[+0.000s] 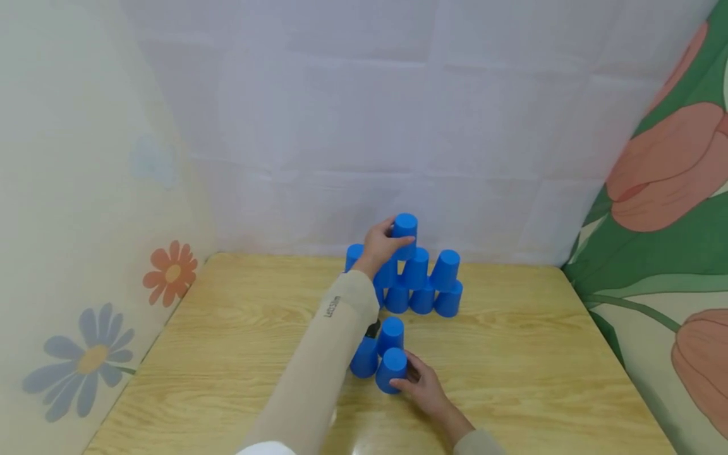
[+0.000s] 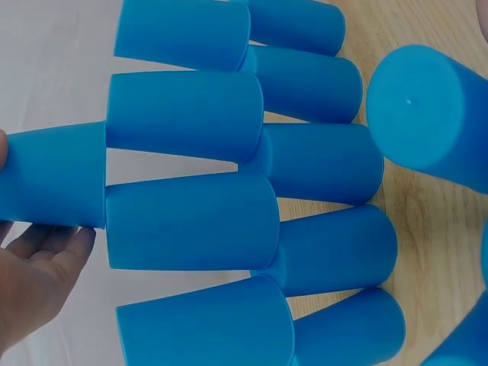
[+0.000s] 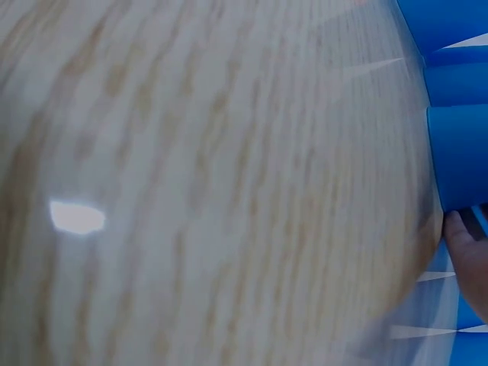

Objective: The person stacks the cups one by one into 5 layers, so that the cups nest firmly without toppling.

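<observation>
My left hand [image 1: 378, 246] holds an upside-down blue cup [image 1: 406, 226] between thumb and fingers at the top of a stack of blue cups. In the left wrist view, the rim of this held cup [image 2: 53, 175] meets the bases of the second-row cups [image 2: 191, 221], or nearly so. Those stand on a bottom row of cups [image 2: 335, 248]. Nearer the front edge, my right hand [image 1: 429, 392] grips another upside-down blue cup [image 1: 390, 371], thumb in front and fingers at its far side. The right wrist view shows only part of that hand.
Two more upside-down blue cups stand close by the right hand's cup, one behind it [image 1: 390, 335] and one to its left [image 1: 364, 359]. The wooden table [image 1: 540, 354] meets a white cloth backdrop [image 1: 318, 126]. Flower-printed walls flank both sides.
</observation>
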Motion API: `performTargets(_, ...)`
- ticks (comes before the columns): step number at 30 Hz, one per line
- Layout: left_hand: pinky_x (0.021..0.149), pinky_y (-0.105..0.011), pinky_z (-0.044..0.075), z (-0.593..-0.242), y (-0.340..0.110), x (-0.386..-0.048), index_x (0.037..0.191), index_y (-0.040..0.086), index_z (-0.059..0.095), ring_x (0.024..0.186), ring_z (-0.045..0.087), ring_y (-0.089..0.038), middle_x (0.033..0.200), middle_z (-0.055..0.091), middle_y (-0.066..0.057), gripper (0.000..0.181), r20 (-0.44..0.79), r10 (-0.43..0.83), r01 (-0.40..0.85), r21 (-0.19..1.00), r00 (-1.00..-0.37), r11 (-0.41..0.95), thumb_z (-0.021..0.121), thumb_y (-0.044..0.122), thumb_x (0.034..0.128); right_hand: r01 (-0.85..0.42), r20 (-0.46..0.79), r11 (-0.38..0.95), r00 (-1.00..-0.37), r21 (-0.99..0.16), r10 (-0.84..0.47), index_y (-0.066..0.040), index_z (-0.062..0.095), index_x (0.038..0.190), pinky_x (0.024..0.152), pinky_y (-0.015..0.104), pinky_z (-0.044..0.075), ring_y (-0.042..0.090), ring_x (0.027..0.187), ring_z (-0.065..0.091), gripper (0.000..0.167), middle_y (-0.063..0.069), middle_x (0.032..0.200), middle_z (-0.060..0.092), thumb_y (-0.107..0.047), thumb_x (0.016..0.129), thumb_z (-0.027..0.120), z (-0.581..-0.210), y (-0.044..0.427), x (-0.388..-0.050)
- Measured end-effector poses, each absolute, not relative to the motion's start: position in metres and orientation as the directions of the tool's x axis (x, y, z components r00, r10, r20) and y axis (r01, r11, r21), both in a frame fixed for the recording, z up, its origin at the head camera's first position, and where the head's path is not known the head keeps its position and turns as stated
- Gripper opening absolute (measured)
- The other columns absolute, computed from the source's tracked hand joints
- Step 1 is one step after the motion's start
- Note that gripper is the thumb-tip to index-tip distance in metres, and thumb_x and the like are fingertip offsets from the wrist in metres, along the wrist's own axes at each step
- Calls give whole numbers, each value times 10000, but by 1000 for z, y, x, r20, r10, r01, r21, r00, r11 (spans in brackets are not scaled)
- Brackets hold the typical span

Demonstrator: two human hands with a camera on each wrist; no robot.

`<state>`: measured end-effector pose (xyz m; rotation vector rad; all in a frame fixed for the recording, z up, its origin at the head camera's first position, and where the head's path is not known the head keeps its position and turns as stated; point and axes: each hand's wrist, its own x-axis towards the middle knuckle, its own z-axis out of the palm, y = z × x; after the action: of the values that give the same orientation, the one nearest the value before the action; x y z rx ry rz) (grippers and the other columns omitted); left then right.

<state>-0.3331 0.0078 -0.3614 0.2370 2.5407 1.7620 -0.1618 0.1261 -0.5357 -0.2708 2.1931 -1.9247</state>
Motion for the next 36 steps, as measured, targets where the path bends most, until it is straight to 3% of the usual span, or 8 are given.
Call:
performTargets(15,931,-384,330,-356,7,-330,1340,160,320,1195,332,-240,1310,383,-78,657,24,94,56,935,-995,349,637,295,781,-5,-36,151,-962,-989,-269,-59,373,1292,927,417,322,315,1164,355,603,164,1283,387,-230,778,637,-531,123,-161)
performTargets(26,944,-372,315,-351,0,-325,1340,155,319,1215,300,-208,1335,348,-56,665,82,134,119,949,-988,293,635,315,778,-39,1,134,-961,-990,-276,47,367,1261,924,460,304,387,1144,347,546,256,1247,383,-100,797,614,-502,120,-151)
performTargets(36,943,-420,303,-349,-9,-318,1347,186,299,1214,301,-190,1333,354,-37,690,77,116,106,956,-990,273,635,355,768,-17,-28,163,-962,-986,-270,-22,367,1287,923,434,318,344,1159,350,596,199,1269,389,-195,784,635,-530,125,-160)
